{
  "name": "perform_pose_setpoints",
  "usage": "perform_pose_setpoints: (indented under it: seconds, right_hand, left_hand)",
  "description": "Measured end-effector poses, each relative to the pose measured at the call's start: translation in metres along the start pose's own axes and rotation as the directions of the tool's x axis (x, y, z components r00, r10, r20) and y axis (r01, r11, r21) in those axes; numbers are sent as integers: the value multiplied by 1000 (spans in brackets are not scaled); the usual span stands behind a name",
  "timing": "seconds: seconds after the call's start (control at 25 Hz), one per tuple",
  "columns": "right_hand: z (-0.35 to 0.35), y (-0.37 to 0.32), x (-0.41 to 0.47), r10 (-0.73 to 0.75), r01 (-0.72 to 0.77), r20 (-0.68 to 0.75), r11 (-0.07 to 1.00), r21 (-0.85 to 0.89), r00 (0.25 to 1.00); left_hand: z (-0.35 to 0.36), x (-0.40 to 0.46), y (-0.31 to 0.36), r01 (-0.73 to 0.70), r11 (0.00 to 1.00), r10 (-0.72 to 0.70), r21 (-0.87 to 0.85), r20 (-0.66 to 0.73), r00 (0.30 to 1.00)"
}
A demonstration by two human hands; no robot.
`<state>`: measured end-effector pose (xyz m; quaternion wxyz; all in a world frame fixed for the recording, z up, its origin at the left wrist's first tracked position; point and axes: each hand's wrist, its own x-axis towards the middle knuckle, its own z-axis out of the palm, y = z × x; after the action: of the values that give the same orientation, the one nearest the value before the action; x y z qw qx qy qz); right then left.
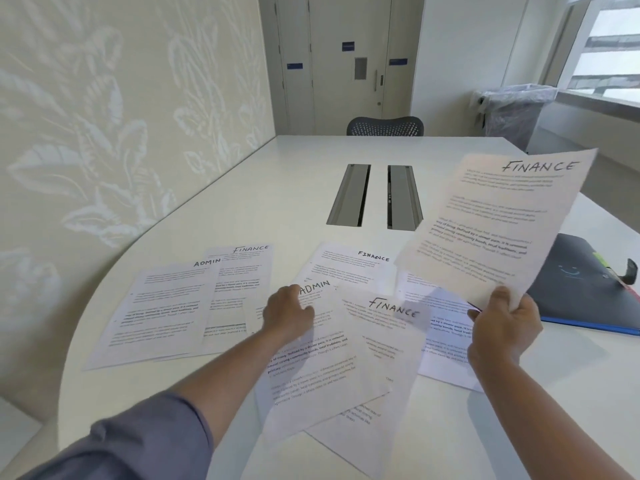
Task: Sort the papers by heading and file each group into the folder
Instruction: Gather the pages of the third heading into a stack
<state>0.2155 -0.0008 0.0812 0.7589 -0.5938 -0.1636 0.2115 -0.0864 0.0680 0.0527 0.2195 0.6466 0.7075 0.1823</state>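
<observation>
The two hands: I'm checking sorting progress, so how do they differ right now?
The right hand pinches a white FINANCE-headed sheet by its lower edge, lifted off the white table; the left hand rests on a flat white ADMIN-headed sheet, lifting nothing. Both touch printed paper.

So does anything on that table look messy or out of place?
Yes. The loose sheets overlap askew with headings mixed: an ADMIN sheet half covers a FINANCE sheet. Nothing looks torn or spilled.
</observation>
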Motion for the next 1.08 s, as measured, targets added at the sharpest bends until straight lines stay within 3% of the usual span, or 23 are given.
perform_pose_setpoints:
  seconds: [0.08,0.24,0.44,0.56,0.68,0.8,1.08]
  right_hand:
    - [13,6,-6,89,-91,59,995,30,994]
    - [35,32,-24,194,-173,195,978,-120,961]
    - [42,60,-36,210,-149,248,959,-243,946]
    - [43,65,-37,203,-134,271,958,-254,941]
    - [44,65,-38,179,-83,281,942,-325,943]
    - [44,67,-39,137,-6,309,921,-391,941]
    - [42,72,-37,136,4,339,924,-382,931]
  left_hand:
    - [-7,13,-15,-17,994,12,112,43,999]
    - [-16,42,-25,-66,967,41,247,104,994]
    - [-17,86,-17,-20,994,14,105,52,999]
    - [-12,112,-3,60,984,-75,165,82,994]
    - [-8,127,14,149,984,-158,102,89,983]
    - [-6,134,25,164,982,-175,98,109,979]
    - [2,140,38,218,971,-231,98,160,960]
